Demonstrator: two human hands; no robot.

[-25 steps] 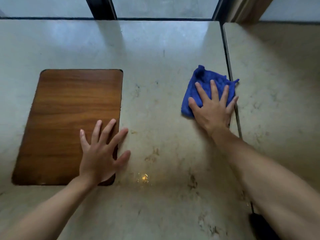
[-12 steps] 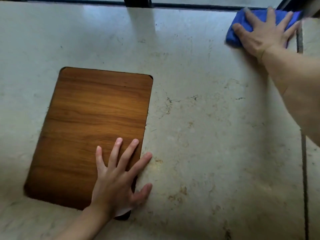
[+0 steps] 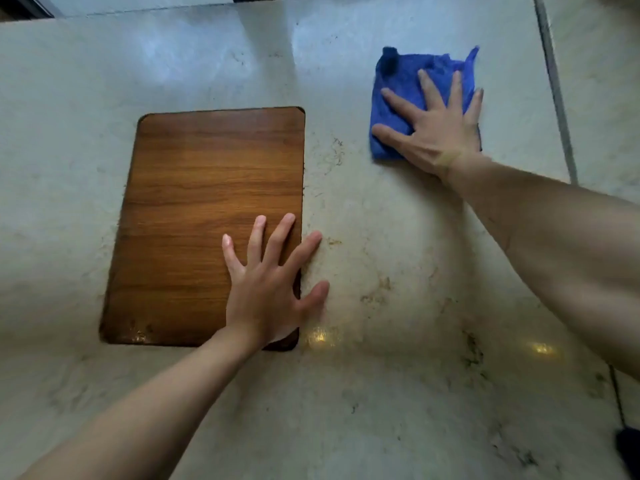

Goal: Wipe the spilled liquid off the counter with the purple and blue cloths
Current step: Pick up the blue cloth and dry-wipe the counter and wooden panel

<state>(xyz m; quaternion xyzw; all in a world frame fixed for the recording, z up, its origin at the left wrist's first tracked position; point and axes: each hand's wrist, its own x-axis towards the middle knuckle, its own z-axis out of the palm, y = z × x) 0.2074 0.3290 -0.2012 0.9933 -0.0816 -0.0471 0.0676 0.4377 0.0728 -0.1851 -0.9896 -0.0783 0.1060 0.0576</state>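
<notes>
A folded blue cloth [image 3: 398,88] lies on the pale stone counter [image 3: 381,220] at the upper right. My right hand [image 3: 436,129] presses flat on it with fingers spread and straight. My left hand [image 3: 273,282] rests flat with spread fingers, partly on a brown wooden board [image 3: 194,209] and partly on the counter beside it. No purple cloth is in view. Faint brownish marks and a wet sheen show on the counter between my hands.
The wooden board is set into the counter at centre left. A dark seam [image 3: 557,98] runs down the right side, dividing the counter from another slab. A dark object [image 3: 628,452] sits at the lower right corner.
My right hand has slid the blue cloth back toward me from the far edge of the counter. My left hand stays flat at the board's right edge.
</notes>
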